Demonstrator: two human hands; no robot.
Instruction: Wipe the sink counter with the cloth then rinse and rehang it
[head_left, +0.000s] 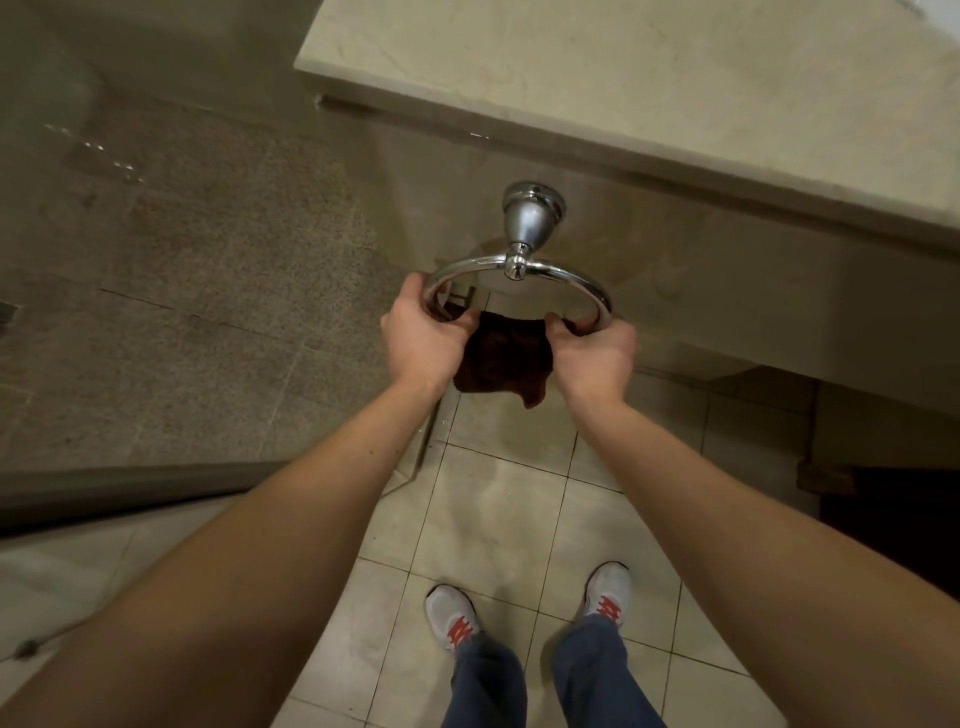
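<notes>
Head view: my left hand (423, 338) and right hand (592, 353) both gripping the brown cloth (506, 364) draped over the towel ring (571, 275).

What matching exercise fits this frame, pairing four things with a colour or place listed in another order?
Things:
1. cloth
2. towel ring
3. counter
4. shoes

Descriptions:
A. pale marble, at the top right
B. dark brown, gripped by the left hand and the right hand
C. grey with red laces, on the floor tiles
D. chrome, mounted on the vanity side

Pairs: 1-B; 2-D; 3-A; 4-C
</notes>
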